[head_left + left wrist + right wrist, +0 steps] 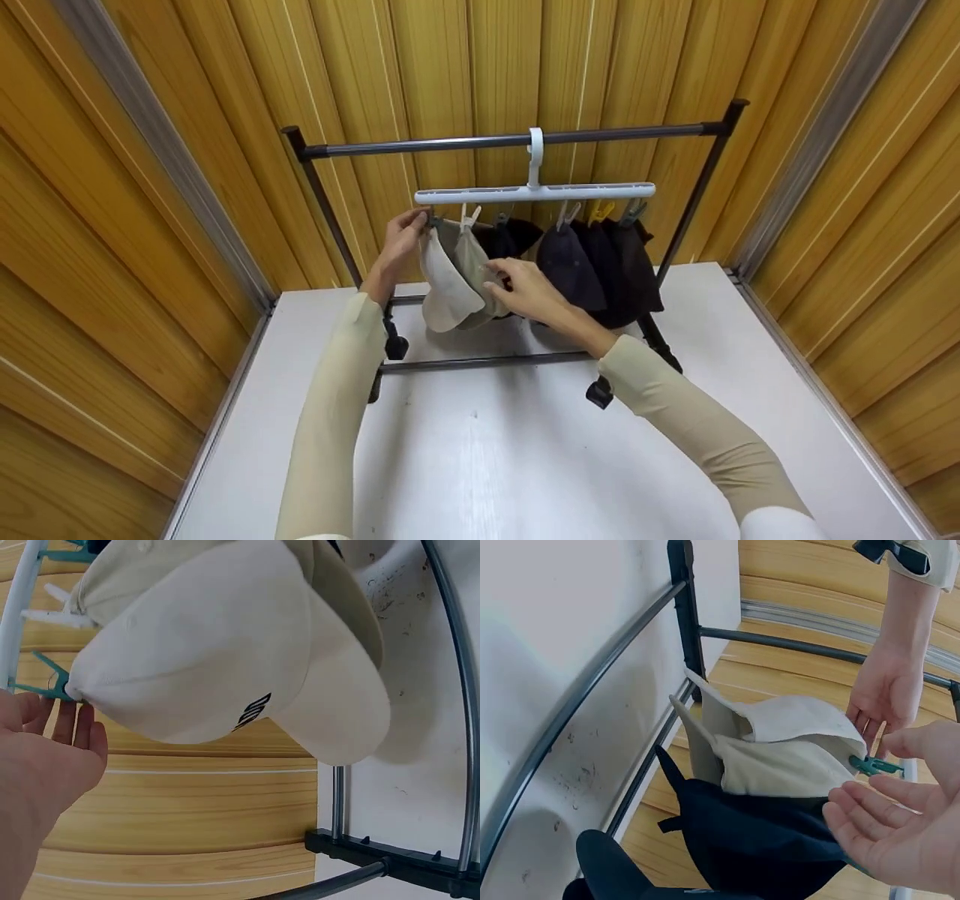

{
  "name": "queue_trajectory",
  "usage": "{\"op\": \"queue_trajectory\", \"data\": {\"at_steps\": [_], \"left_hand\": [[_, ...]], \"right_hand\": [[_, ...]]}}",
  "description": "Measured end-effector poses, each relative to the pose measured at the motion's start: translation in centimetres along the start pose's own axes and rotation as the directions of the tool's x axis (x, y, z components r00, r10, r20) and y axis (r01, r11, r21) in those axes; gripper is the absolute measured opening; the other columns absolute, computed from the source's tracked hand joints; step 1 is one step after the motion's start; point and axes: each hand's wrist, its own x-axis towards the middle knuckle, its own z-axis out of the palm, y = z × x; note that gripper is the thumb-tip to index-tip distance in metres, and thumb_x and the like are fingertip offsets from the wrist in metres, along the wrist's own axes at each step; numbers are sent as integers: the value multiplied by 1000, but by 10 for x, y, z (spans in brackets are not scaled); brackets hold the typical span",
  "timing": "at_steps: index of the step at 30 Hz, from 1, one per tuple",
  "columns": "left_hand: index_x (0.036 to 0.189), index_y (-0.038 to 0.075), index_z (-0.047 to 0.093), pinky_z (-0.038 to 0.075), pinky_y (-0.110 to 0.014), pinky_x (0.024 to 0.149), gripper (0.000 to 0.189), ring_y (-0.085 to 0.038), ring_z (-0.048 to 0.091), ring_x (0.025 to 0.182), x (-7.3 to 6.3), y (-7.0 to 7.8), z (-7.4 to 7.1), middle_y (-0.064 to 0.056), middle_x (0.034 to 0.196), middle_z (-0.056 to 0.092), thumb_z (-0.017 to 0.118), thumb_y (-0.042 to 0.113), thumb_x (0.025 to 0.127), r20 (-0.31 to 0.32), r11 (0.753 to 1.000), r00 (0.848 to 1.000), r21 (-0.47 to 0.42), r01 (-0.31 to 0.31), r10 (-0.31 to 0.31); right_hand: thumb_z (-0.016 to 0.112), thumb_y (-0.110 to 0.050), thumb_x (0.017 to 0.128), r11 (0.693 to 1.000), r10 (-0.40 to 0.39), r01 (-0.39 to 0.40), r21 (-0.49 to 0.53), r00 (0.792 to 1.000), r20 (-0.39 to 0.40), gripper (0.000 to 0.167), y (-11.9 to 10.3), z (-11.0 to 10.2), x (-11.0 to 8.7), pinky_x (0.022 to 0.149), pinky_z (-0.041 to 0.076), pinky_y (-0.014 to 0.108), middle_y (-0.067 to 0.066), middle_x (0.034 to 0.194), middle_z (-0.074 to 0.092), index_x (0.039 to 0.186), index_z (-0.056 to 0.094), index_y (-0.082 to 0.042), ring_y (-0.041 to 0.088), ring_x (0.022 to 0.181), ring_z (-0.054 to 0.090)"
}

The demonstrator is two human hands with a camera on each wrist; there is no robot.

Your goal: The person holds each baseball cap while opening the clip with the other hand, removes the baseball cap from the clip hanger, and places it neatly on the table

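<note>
Several caps hang by clips from a pale blue hanger (480, 196). At its left end is a white cap (202, 652) with a small black striped mark, held by a green clip (58, 680). My left hand (401, 241) is beside that clip, fingertips at its lower handle; the clip's handles stand spread apart. Just right of the white cap hangs a beige cap (780, 769) on a white clip (470, 217). In front of the beige cap, my right hand (529, 289) has its fingers loosely bent, with nothing in them. A dark navy cap (757, 832) hangs behind.
The hanger hooks over the top bar (420, 145) of a dark metal rack with wheels (397, 343). Further right hang more dark caps (570, 266) on grey, yellow and green clips. Below is a white surface (472, 450); wood-look panels (502, 67) enclose the space.
</note>
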Motion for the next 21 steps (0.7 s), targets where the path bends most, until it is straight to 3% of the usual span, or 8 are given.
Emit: {"op": "queue_trajectory", "data": {"at_steps": [4, 9, 14, 18, 21], "left_hand": [[131, -1, 58, 40, -38, 110, 36, -20, 57, 116, -5, 1, -11, -18, 134, 58, 51, 19, 101, 35, 1000, 999, -11, 22, -21], [129, 1, 60, 40, -43, 109, 37, -16, 58, 103, -15, 3, -21, -8, 114, 65, 53, 23, 99, 166, 1000, 986, -10, 27, -25], [123, 1, 62, 39, -41, 104, 31, -22, 51, 102, -24, 4, -29, -4, 101, 59, 53, 20, 100, 317, 997, 945, 12, 78, -78], [113, 6, 67, 38, -39, 100, 23, -25, 46, 109, -29, 6, -27, -4, 106, 56, 54, 19, 99, 409, 994, 906, 39, 104, -111], [106, 11, 70, 36, -41, 106, 19, -23, 46, 115, -31, 9, -23, -1, 115, 59, 54, 17, 99, 479, 995, 872, 24, 101, -100]], "right_hand": [[60, -14, 95, 998, -57, 57, 40, 998, -3, 37, -2, 1, 2, 88, 55, 41, 21, 121, 65, 125, 59, 7, 31, 105, 66], [59, -12, 95, 994, -66, 65, 90, 998, 10, 39, -7, -2, -1, 92, 54, 42, 25, 125, 62, 126, 57, 10, 34, 109, 66], [58, -13, 96, 989, -39, 33, 147, 998, 42, 40, -12, 0, -2, 94, 53, 43, 25, 127, 61, 129, 56, 9, 33, 111, 65], [58, -15, 97, 987, -16, 6, 164, 998, 62, 37, -15, 5, 0, 93, 54, 40, 20, 122, 65, 128, 58, 6, 29, 108, 66], [58, -17, 96, 990, -1, -8, 138, 998, 62, 34, -15, 8, 0, 90, 55, 37, 15, 117, 69, 125, 61, 1, 25, 105, 68]]}}
